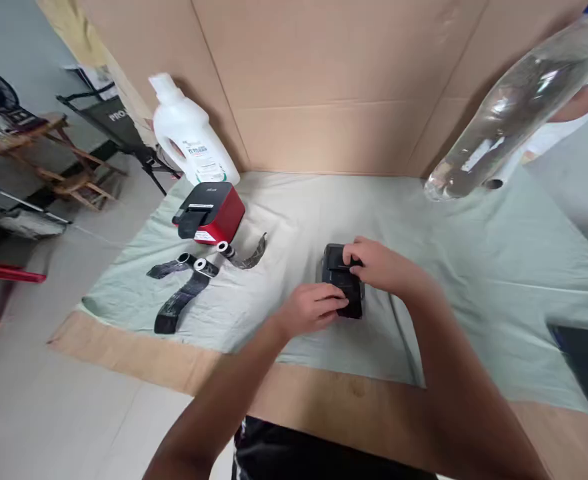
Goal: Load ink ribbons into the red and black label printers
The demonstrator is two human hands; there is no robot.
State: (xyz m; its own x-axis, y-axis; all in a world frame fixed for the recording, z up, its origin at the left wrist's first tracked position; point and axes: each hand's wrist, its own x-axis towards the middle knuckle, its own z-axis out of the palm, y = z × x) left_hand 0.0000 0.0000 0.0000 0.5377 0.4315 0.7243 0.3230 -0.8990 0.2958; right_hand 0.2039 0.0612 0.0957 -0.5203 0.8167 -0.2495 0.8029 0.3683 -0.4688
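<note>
A small black box-shaped device (pixel 335 275), possibly a portable printer, lies on the cloth in front of me. My left hand (pixel 315 308) reaches in from the left, its bent fingers pressed on the device's near half. On the far right part of the same device, my right hand (pixel 375 263) grips the edge with thumb and fingers. Both hands partly cover the device, so its details are hidden. To the left, a red and black printer (pixel 220 212) stands beside several partly unrolled black-printed paper rolls (pixel 206 268).
A green-grey cloth (pixel 284 220) covers the wooden table (pixel 359 393). At the back stand a white jug (pixel 189 137) and a large clear bottle (pixel 509 107), near a cardboard panel (pixel 324 87). A dark phone (pixel 587 363) lies at the right. Part of another person shows behind the bottle.
</note>
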